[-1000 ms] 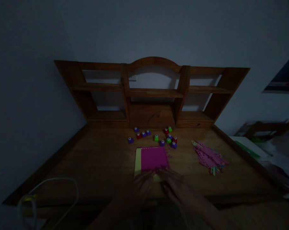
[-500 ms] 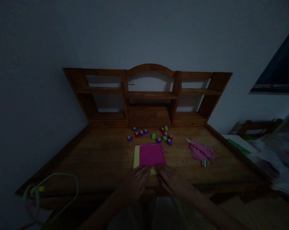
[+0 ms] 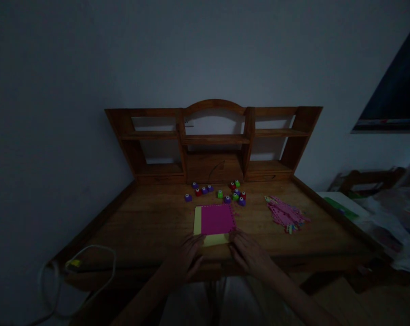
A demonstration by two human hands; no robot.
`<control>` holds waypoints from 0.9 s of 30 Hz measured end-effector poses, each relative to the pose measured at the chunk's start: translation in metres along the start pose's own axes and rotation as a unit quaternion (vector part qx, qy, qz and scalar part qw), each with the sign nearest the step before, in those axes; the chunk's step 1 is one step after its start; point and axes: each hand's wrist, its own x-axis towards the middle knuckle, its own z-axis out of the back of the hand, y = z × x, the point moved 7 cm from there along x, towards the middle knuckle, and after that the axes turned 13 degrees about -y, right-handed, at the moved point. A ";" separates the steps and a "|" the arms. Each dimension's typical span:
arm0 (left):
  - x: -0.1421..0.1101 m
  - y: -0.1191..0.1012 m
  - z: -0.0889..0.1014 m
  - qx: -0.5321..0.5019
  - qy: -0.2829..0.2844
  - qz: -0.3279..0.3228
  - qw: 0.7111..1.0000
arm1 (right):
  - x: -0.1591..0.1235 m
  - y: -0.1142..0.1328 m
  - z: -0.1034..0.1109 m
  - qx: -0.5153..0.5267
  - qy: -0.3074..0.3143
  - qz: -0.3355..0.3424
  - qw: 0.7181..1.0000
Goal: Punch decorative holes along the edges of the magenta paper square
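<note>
A magenta sheet of paper [image 3: 218, 219] lies on the desk with punched patterns along its far and right edges. Yellow paper [image 3: 216, 239] borders it on the left and near sides. My left hand [image 3: 188, 256] rests its outstretched fingertips on the near left corner. At the near right corner, the fingers of my right hand [image 3: 250, 254] lie extended on the paper's edge. Neither hand is wrapped around anything. Just beyond the sheet sit several small craft punches in purple, red and green, among them a green punch [image 3: 220, 194] and a purple punch [image 3: 188, 198].
A pile of pink punched paper strips [image 3: 286, 214] lies to the right on the wooden desk [image 3: 147, 226]. Wooden shelves [image 3: 214, 139] stand along the back. A white cable [image 3: 114, 260] loops at the left front edge. Plastic bags [image 3: 395, 222] and a chair are at right.
My hands have slid apart along the near edge toward the two corners, uncovering the yellow strip between them. The camera view has shifted slightly. The punches and the strips stay put.
</note>
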 end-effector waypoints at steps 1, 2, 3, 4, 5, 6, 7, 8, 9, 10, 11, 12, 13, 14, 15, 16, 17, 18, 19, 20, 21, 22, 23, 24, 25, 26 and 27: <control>-0.002 0.001 0.001 0.004 -0.003 0.004 1.000 | -0.002 -0.001 0.001 -0.001 -0.007 -0.006 1.000; -0.004 0.002 0.000 0.007 -0.003 0.009 1.000 | -0.003 -0.002 0.003 -0.002 -0.012 -0.013 1.000; -0.005 0.003 0.000 0.010 -0.003 0.012 1.000 | -0.005 -0.003 0.004 -0.003 -0.014 -0.020 1.000; -0.007 0.004 0.000 0.014 -0.005 0.014 1.000 | -0.006 -0.003 0.004 -0.005 -0.013 -0.027 1.000; -0.009 0.005 -0.001 0.017 -0.007 0.017 1.000 | -0.007 -0.004 0.004 -0.007 -0.011 -0.035 0.999; -0.010 0.005 -0.001 0.020 -0.009 0.020 1.000 | -0.008 -0.004 0.004 -0.010 -0.010 -0.042 0.999; -0.011 0.005 -0.001 0.023 -0.013 0.022 0.999 | -0.009 -0.005 0.004 -0.013 -0.011 -0.049 0.999; -0.012 0.006 -0.001 0.026 -0.017 0.024 0.999 | -0.010 -0.006 0.003 -0.015 -0.012 -0.056 0.998; -0.013 0.006 -0.001 0.029 -0.022 0.026 0.999 | -0.011 -0.006 0.003 -0.017 -0.015 -0.062 0.998; -0.014 0.005 0.000 0.032 -0.027 0.027 0.999 | -0.013 -0.007 0.003 -0.021 -0.021 -0.068 0.997; -0.015 0.005 0.000 0.035 -0.033 0.025 0.999 | -0.016 -0.008 0.003 -0.026 -0.029 -0.073 0.997; -0.016 0.004 0.000 0.037 -0.037 0.023 0.998 | -0.018 -0.009 0.003 -0.033 -0.036 -0.078 0.996; -0.017 0.004 0.000 0.038 -0.042 0.022 0.998 | -0.020 -0.009 0.003 -0.039 -0.041 -0.082 0.995; -0.018 0.005 0.000 0.039 -0.044 0.022 0.998 | -0.021 -0.010 0.004 -0.043 -0.045 -0.085 0.994; -0.019 0.005 0.000 0.040 -0.045 0.023 0.998 | -0.022 -0.009 0.005 -0.044 -0.049 -0.088 0.994; -0.021 0.007 0.000 0.040 -0.045 0.025 0.998 | -0.023 -0.009 0.006 -0.041 -0.051 -0.094 0.993; -0.022 0.009 0.000 0.040 -0.045 0.029 0.998 | -0.022 -0.010 0.008 -0.035 -0.055 -0.102 0.993; -0.024 0.010 0.001 0.040 -0.045 0.034 0.998 | -0.021 -0.010 0.011 -0.028 -0.061 -0.114 0.991; -0.024 0.012 0.001 0.040 -0.047 0.041 0.997 | -0.020 -0.011 0.015 -0.020 -0.070 -0.127 0.989; -0.024 0.013 0.002 0.040 -0.049 0.046 0.997 | -0.017 -0.011 0.018 -0.012 -0.079 -0.138 0.987; -0.023 0.013 0.004 0.038 -0.052 0.050 0.997 | -0.014 -0.010 0.021 -0.006 -0.088 -0.144 0.986; -0.020 0.012 0.005 0.035 -0.054 0.049 0.997 | -0.011 -0.008 0.023 -0.002 -0.094 -0.141 0.986; -0.015 0.009 0.005 0.028 -0.052 0.041 0.997 | -0.008 -0.006 0.024 -0.003 -0.099 -0.132 0.986; -0.009 0.004 0.005 0.018 -0.042 0.030 0.998 | -0.004 -0.002 0.023 -0.007 -0.100 -0.120 0.988; -0.003 0.000 0.002 0.008 -0.023 0.020 1.000 | 0.000 0.001 0.021 -0.011 -0.099 -0.108 0.989; 0.004 -0.005 0.000 -0.003 -0.007 0.007 1.000 | 0.003 0.004 0.018 -0.016 -0.096 -0.097 0.990; 0.010 -0.008 -0.005 -0.013 0.015 0.004 1.000 | 0.006 0.007 0.014 -0.019 -0.091 -0.090 0.992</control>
